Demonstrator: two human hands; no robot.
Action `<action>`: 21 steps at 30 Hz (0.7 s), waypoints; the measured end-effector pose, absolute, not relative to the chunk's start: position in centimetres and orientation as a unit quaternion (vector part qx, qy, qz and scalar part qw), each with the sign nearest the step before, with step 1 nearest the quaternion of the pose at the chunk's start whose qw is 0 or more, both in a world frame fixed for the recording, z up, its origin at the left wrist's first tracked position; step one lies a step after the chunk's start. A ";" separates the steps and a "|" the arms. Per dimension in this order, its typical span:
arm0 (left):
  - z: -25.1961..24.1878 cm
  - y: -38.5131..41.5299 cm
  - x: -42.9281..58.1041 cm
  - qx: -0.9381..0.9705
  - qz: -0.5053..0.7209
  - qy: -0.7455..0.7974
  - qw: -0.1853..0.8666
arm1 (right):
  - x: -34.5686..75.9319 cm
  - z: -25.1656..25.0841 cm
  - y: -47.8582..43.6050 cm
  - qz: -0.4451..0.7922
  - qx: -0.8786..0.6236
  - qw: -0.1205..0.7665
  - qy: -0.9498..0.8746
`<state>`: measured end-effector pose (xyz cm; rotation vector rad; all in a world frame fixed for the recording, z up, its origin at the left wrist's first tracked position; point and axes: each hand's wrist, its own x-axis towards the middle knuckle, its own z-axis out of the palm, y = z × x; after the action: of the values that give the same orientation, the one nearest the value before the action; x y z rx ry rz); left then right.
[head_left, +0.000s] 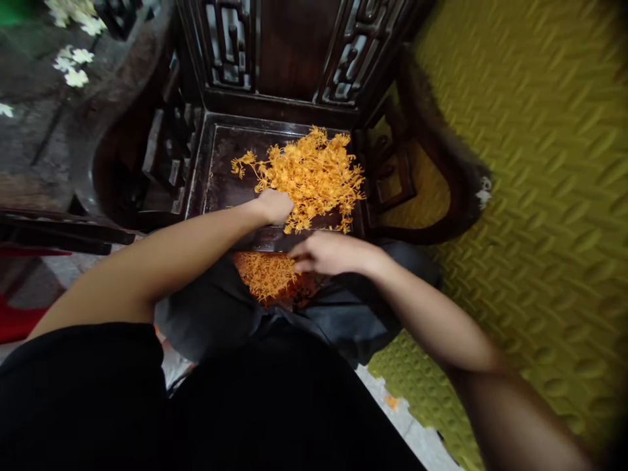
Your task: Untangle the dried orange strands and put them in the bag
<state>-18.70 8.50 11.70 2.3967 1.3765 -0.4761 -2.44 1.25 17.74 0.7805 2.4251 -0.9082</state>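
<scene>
A tangled heap of orange plastic flower-like pieces on thin stems [314, 173] lies on the seat of a dark carved wooden chair [223, 154]. My left hand [275, 206] is closed in a fist at the near left edge of the heap; whatever its fingers hold is hidden. Just past the seat's front edge, my right hand [333, 253] hovers with its fingers bent and slightly apart, nothing visible between them. Below it, between my knees, a reddish container [307, 286] holds many small loose orange pieces [267, 275]. The container's lower part is out of sight.
The chair's curved armrests [444, 222] flank the seat, and its carved back [299, 49] rises behind. White flower-like pieces [73, 65] lie on a dark surface at the left. Yellow textured matting [540, 196] covers the right side. Something red [22, 320] is at the lower left.
</scene>
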 end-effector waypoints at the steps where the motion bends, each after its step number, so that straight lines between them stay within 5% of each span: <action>1: 12.3 9.0 -18.9 0.843 -0.150 0.491 0.160 | -0.9 18.6 2.6 -0.278 0.346 0.150 0.884; 3: 13.9 10.0 -19.4 0.852 -0.097 0.497 0.136 | 1.4 19.1 5.0 -0.135 0.472 0.046 0.870; 6: 16.0 10.9 -20.6 0.864 0.023 0.493 0.099 | 3.0 17.5 8.3 0.017 0.535 0.022 0.845; 11: 17.4 12.1 -22.9 0.845 0.168 0.499 0.092 | 2.8 15.7 13.3 0.077 0.526 0.041 0.846; 16: 17.2 14.2 -25.6 0.797 0.239 0.550 0.074 | 4.0 19.7 17.1 0.093 0.594 -0.006 0.799; 21: 14.5 15.0 -26.2 0.734 0.057 0.670 0.091 | 6.8 27.6 22.5 -0.001 0.609 -0.337 0.718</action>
<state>-26.16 15.00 14.54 2.1818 1.9922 0.1682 6.76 22.52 27.58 2.4774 2.9204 -0.0021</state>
